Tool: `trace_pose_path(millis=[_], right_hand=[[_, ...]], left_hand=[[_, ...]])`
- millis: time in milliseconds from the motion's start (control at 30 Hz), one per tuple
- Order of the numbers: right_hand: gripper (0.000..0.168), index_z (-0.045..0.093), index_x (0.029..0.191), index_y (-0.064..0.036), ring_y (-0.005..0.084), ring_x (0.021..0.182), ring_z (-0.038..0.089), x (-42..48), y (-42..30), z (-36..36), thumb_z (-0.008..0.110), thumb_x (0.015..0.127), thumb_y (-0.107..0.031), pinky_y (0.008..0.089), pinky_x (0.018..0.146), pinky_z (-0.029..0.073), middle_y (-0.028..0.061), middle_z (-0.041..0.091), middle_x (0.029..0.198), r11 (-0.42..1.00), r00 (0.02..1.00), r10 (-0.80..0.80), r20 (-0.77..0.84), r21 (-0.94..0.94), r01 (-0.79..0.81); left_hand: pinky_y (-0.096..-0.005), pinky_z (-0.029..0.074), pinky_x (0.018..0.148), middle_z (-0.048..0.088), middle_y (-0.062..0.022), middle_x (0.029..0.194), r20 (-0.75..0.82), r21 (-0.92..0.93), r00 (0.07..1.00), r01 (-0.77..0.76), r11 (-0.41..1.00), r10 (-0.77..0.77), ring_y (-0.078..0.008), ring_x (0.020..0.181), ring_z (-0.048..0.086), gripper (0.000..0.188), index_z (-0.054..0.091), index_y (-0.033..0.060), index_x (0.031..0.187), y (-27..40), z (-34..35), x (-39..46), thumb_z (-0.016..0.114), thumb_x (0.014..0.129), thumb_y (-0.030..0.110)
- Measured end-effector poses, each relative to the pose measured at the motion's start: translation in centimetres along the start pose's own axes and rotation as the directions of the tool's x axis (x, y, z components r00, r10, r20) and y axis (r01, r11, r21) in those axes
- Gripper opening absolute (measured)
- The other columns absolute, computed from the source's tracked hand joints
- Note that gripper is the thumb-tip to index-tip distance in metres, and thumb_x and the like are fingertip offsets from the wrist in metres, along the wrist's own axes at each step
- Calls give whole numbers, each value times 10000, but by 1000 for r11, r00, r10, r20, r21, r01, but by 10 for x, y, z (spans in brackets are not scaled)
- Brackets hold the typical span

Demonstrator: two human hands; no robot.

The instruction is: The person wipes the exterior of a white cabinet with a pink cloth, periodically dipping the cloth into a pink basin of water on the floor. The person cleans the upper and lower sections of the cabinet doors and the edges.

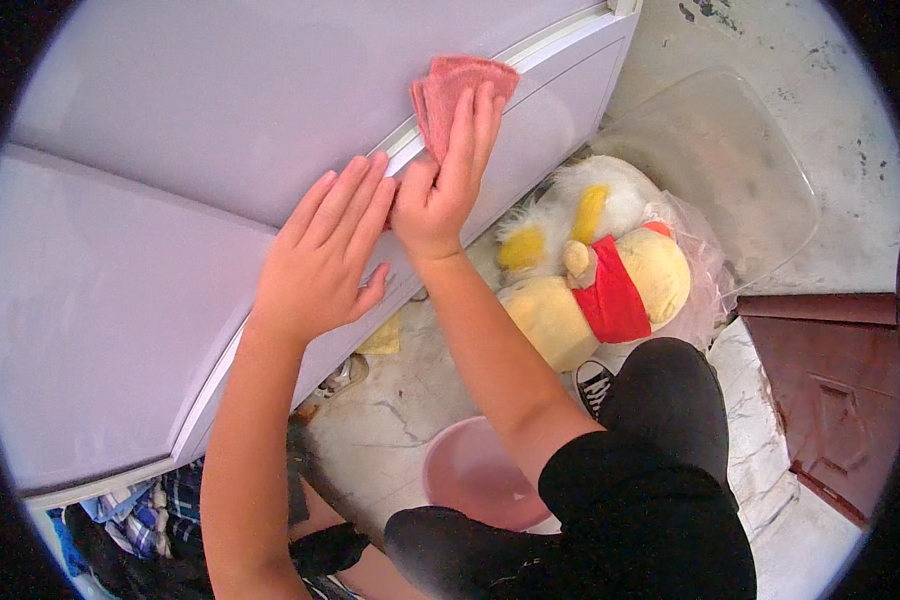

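Note:
My right hand (pixel 450 165) presses a folded pink cloth (pixel 457 94) against the pale trim strip of a large lilac cabinet panel (pixel 195 97). The cloth lies under its fingers and stands out beyond the fingertips. My left hand (pixel 330 251) rests flat on the panel beside it, near the same strip, fingers extended and thumb apart, holding nothing. Its fingertips come close to the right wrist and thumb.
Plush toys, one yellow with a red garment (pixel 611 292), lie on the marble-look floor (pixel 390 405). A pink basin (pixel 480 472) stands near my knees. Clothes (pixel 135 525) are at lower left. A clear plastic container (pixel 750 172) and a brown wooden door (pixel 832 405) are at right.

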State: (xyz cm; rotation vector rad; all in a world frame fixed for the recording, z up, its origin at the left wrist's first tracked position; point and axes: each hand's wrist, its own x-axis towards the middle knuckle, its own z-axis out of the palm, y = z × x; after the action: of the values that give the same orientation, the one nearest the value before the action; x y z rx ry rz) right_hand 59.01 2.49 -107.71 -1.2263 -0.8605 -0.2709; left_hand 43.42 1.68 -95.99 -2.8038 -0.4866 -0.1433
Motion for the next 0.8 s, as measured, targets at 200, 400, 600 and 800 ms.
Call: trace_pose_path(millis=[200, 400, 600, 800], right_hand=[[787, 184, 1702, 46, 344, 1673, 171, -73, 100, -11, 353, 934, 16, 487, 1351, 147, 222, 200, 1791, 821, 821, 543, -175, 318, -475], [735, 141, 1737, -45, 299, 1662, 225, -99, 188, -35, 239, 1011, 19, 459, 1351, 207, 206, 137, 1809, 361, 323, 932, -167, 525, -771], [750, 227, 1699, 4, 398, 1649, 226, -2, 51, -15, 362, 962, 11, 535, 1332, 203, 253, 166, 1790, 681, 698, 709, -102, 358, -639], [798, 310, 1662, 63, 543, 1629, 163, 17, 34, -11, 471, 885, -25, 579, 1337, 145, 322, 210, 1753, 999, 1000, -27, 16, -41, 28]], left_hand=[[-500, 256, 1332, 370, -158, 1744, 57, -11, 998, 1, 1000, 0, -335, 1614, 341, 934, 382, 21, 1654, 0, 2, -5, 707, 841, 346], [-508, 261, 1329, 373, -151, 1745, 68, 21, 998, -6, 1000, 4, -324, 1613, 347, 942, 383, 23, 1657, 4, -3, 6, 719, 841, 353], [-487, 261, 1332, 404, -137, 1729, 71, 44, 997, 20, 999, -23, -299, 1603, 365, 900, 419, 20, 1636, 2, -5, 0, 700, 853, 365], [-524, 256, 1328, 368, -191, 1738, 102, 19, 995, 2, 1000, -4, -361, 1609, 347, 939, 383, -4, 1650, 0, 2, -1, 709, 863, 391]])
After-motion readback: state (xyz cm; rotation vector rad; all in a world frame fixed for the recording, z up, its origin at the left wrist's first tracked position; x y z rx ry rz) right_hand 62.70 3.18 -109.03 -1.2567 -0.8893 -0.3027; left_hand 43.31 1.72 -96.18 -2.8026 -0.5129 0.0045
